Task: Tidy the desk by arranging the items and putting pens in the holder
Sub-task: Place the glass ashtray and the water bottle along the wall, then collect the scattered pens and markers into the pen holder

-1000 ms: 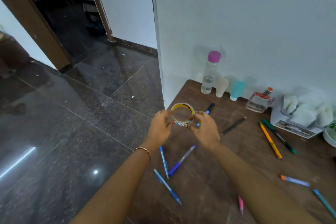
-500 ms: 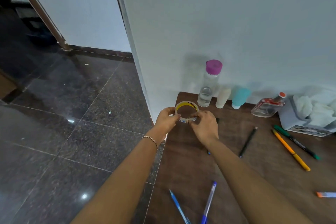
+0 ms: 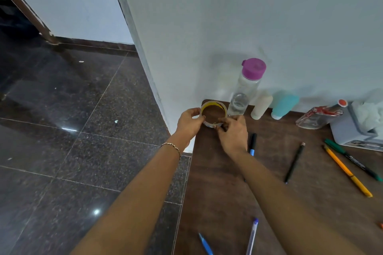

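The roll of tape [image 3: 213,114], a clear ring with a yellow inner core, sits at the far left corner of the brown desk [image 3: 223,192], close to the white wall [image 3: 248,16]; whether it rests on the wood or is held just above it cannot be told. The left hand [image 3: 189,123] pinches its rim at 9 o'clock and the right hand [image 3: 233,132] grips it at 5 o'clock, so both are closed on the ring. At 2 o'clock from the tape, just beside it, stands a clear bottle [image 3: 246,91] with a purple cap. At 4 o'clock from the tape lie a blue-tipped marker [image 3: 252,143], partly hidden by the right wrist, a black pencil [image 3: 294,163], an orange pen [image 3: 348,172] and a green pen [image 3: 352,159]. At 6 o'clock, at the near edge, lie two blue pens [image 3: 251,236]. A thin bracelet [image 3: 172,147] circles the left wrist.
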A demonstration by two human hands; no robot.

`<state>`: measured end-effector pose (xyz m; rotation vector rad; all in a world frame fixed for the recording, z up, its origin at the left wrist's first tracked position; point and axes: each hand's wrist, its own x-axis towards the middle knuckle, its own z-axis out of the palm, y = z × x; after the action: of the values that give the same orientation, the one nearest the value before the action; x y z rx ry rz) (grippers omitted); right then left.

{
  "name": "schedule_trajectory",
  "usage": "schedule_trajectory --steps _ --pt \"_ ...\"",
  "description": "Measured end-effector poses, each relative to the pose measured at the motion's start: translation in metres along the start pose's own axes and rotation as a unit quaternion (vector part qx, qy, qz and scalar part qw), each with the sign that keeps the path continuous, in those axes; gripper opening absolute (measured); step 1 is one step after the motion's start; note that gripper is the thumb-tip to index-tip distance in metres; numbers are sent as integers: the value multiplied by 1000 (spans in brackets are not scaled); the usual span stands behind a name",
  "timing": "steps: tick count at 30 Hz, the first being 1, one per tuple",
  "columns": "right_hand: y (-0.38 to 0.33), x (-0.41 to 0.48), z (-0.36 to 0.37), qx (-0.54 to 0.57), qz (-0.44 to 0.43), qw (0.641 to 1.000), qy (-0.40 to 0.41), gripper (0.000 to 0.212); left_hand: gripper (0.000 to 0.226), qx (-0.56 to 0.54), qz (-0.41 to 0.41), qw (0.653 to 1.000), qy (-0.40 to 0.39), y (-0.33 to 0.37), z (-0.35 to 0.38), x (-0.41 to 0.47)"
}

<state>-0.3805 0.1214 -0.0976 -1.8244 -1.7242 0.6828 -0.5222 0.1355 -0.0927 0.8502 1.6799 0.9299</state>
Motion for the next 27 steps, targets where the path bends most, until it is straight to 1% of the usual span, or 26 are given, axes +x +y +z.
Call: schedule_trajectory --steps 4,7,12,14,19,21,23,25,27 --pt "0 3 3 8 4 1000 10 31 41 -3 3 1000 -1 2 5 1" --pt "2 1 4 34 -5 999 9 32 44 -10 1 1000 3 3 6 -1" --pt "8 -10 -4 50 -31 998 11 24 46 -42 -8 999 -1 6 3 -14" --pt "13 -17 -12 54 -31 998 17 22 43 -37 -3 999 5 6 6 -23" --pt "29 -48 -48 54 -31 998 29 23 35 -42 9 998 49 6 30 -58" --pt "40 -61 -67 58 -37 997 41 22 30 -48 17 998 43 6 45 -77" --pt "54 -76 -89 49 -43 997 51 21 23 -52 27 998 21 6 66 -99" --pt "71 -91 -118 35 -41 997 60 20 15 -34 40 999 0 7 92 -120" --pt "89 -104 -144 26 -37 997 65 18 12 -17 56 998 -14 11 120 -142"
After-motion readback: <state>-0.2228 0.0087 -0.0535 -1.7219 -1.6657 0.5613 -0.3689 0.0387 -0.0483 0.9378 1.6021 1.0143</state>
